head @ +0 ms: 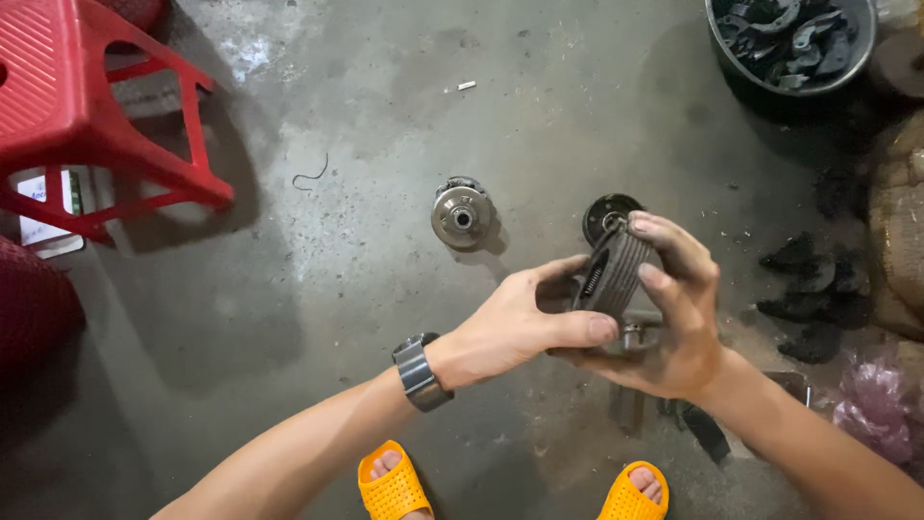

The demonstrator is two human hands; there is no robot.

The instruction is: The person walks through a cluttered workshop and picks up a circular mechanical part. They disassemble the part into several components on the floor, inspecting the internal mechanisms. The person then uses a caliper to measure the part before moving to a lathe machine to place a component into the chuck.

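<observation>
Both hands meet mid-air: left hand [520, 323] and right hand [674, 318] grip ribbed pulley [616, 272]; round hub [460, 214] at 11 o'clock.

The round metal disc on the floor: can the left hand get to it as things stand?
Probably not at once: the left hand is gripping the ribbed pulley together with the right hand. The floor toward the disc looks unobstructed.

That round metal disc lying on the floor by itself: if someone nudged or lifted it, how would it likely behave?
The metal disc looks like solid steel with a hub in its middle, so it is probably heavy for its size and stiff. It lies flat on the concrete floor, so a push would likely slide it rather than roll it. Dark grime nearby hints that it may be greasy and slippery.
</observation>
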